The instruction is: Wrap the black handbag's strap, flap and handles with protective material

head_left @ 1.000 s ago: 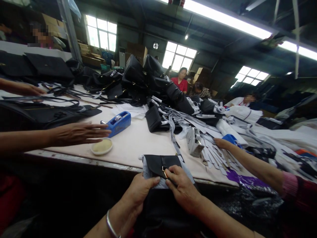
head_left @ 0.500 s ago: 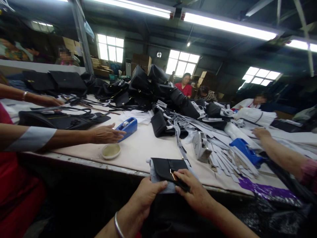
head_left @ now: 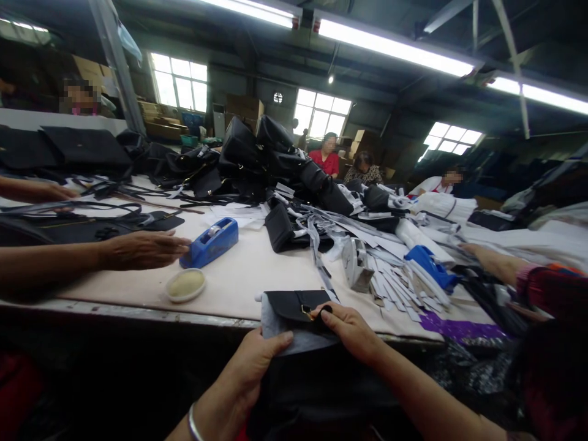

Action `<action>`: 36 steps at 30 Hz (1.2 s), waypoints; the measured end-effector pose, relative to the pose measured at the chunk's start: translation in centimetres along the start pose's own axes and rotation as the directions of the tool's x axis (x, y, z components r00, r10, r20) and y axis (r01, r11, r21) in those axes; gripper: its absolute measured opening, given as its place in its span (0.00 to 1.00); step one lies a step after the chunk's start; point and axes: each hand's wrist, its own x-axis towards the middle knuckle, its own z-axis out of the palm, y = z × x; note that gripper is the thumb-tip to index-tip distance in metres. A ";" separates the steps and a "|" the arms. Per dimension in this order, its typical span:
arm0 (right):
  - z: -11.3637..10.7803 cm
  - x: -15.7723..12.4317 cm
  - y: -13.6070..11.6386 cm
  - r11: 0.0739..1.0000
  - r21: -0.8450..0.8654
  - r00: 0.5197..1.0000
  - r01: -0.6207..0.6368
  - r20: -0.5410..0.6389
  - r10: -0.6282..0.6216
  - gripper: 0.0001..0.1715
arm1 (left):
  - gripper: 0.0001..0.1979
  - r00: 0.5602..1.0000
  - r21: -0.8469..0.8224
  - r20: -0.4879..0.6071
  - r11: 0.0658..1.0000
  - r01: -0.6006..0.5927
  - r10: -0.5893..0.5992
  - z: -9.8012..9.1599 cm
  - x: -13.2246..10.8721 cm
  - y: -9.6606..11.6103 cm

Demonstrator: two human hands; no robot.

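Note:
At the table's front edge I hold a small black bag (head_left: pixel 288 304) with a flap and a gold-coloured buckle. Pale wrapping paper (head_left: pixel 274 324) covers part of its front below the flap. My left hand (head_left: pixel 250 364) grips the bag's lower left side, thumb lying on the paper. With thumb and fingers closed, my right hand (head_left: pixel 351 327) pinches the dark strap end (head_left: pixel 325 310) beside the buckle. The bag's underside and the fingers behind it are hidden.
On the table (head_left: pixel 245 278) are a blue tape dispenser (head_left: pixel 214 242), a shallow dish (head_left: pixel 185 285), another tape dispenser (head_left: pixel 357 264), paper strips (head_left: pixel 390 285) and heaped black bags (head_left: pixel 257 153). Co-workers' arms reach in from the left (head_left: pixel 133 250) and right (head_left: pixel 496 262).
My right hand has drawn the strap end up and away from the buckle, whose frame shows more. The view has turned right, and the co-worker at the right leans further in.

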 end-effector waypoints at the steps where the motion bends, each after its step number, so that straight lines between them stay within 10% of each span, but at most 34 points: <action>1: 0.0 0.0 0.0 1.000 0.000 1.000 0.003 -0.005 -0.003 0.22 | 0.25 1.000 -0.003 -0.002 1.000 0.005 -0.005 0.0 -0.1 0.0; 36: 2.5 -1.5 0.1 0.968 -0.238 0.994 0.081 -0.050 -0.096 0.16 | 0.28 0.989 0.130 -0.138 0.991 -0.043 0.061 0.1 0.4 -0.8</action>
